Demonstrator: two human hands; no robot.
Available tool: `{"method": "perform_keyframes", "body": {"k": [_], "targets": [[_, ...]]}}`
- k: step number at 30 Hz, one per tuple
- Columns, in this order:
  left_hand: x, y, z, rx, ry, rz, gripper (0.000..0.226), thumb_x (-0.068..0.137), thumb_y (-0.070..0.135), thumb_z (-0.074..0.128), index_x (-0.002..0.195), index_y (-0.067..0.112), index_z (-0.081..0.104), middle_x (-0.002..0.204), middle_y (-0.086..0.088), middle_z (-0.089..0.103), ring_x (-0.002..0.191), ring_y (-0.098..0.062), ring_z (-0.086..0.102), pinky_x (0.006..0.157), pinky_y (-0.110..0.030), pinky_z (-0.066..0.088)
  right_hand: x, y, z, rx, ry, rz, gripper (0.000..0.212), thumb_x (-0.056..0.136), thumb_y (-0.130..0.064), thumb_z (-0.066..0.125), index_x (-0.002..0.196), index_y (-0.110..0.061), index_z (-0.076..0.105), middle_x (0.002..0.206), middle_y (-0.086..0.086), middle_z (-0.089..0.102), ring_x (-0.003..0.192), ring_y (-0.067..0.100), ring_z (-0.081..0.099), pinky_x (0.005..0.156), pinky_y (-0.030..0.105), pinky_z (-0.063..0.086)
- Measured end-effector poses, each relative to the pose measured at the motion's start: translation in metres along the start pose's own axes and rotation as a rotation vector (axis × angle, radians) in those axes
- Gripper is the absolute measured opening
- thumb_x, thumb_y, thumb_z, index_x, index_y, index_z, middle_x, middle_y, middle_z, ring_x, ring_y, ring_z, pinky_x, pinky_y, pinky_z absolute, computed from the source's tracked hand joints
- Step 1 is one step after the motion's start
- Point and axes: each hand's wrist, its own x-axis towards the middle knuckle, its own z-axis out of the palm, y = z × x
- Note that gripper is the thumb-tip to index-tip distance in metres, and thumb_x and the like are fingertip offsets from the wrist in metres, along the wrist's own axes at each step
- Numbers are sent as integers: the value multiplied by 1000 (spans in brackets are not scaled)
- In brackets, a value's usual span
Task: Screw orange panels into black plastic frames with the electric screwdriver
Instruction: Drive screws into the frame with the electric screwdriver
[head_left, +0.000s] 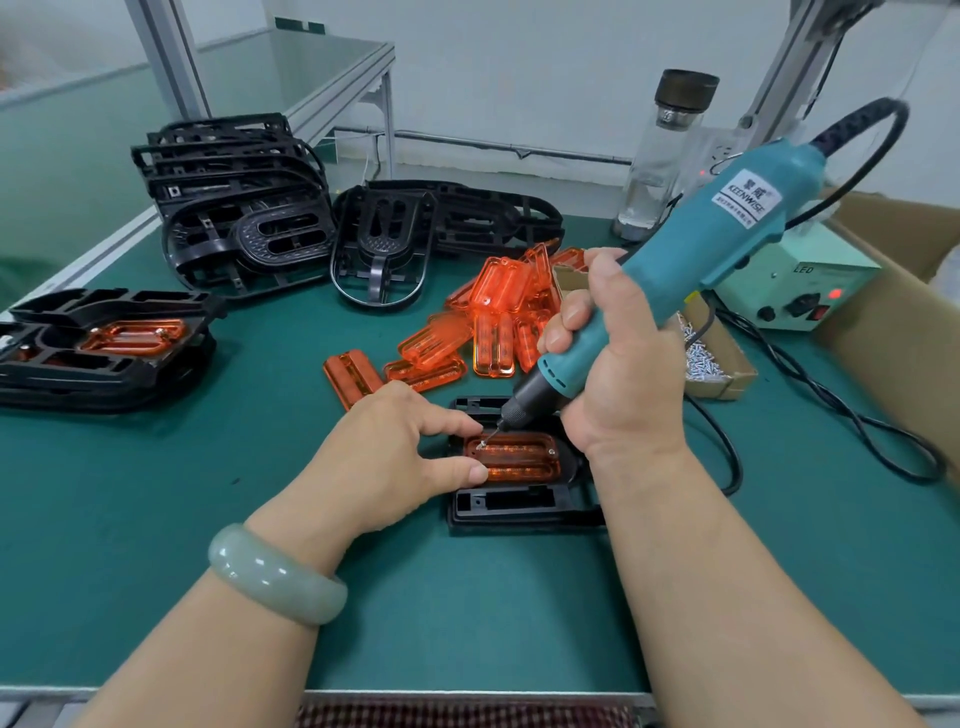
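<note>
Now, R hand (618, 364) is wrapped tight round the teal electric screwdriver (696, 244), which is tilted w/ cord end up to the far right and bit pointing down-left. The bit tip sits on a screw (482, 445) at the far-left corner of the orange panel (519, 460). That panel lies seated in the black frame (519, 506) on the green mat (208, 493), near centre, just below and left of the R hand. L hand (395, 452) comes in from the left. Its index finger (457, 422) and thumb pinch the panel's left end, fingertip just beside the bit. A 2nd screw (552, 452) shows at the panel's right end. Pale green bangle (275, 571) on L wrist.

Farther off:
- loose panel pile (498, 312) beyond the frame
- screw box (711, 366) just right of the R hand
- frame stacks (234, 197) far left & centre
- finished stack (104, 348) w/ orange inserts at the left edge
- clear bottle (665, 156) and power unit (800, 291) w/ red light, far right
</note>
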Motion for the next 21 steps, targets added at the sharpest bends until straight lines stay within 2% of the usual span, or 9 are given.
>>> {"method": "perform_keyframes", "body": {"k": [5, 13, 17, 21], "targets": [[0, 1, 0, 5, -7, -8, 39, 69, 48, 76, 107, 49, 65, 98, 16, 43, 96, -9, 45, 80, -23, 33, -2, -1, 2, -3, -42, -1, 4, 84, -18, 60, 81, -19, 58, 53, -3, 48, 41, 11, 45, 44, 20, 39], [0, -1, 1, 1, 8, -1, 39, 69, 49, 76, 106, 50, 65, 97, 19, 43, 96, -8, 45, 80, -23, 33, -4, 0, 6, -18, -89, 4, 8, 84, -16, 58, 77, -20, 60, 53, 0, 47, 42, 13, 44, 46, 22, 39], [1, -1, 1, -7, 12, 10, 36, 69, 47, 77, 103, 50, 66, 94, 22, 42, 92, -7, 44, 77, -23, 32, -3, 0, 9, -81, -168, -12, 12, 85, -15, 57, 77, -23, 62, 54, 1, 47, 43, 15, 44, 47, 24, 40], [1, -1, 1, -3, 23, 14, 37, 69, 46, 78, 103, 48, 67, 92, 23, 45, 86, 0, 45, 73, -19, 34, -1, 1, 15, -191, -295, -21, 4, 86, -14, 57, 87, -17, 59, 53, -1, 49, 43, 15, 44, 49, 26, 40]]}}
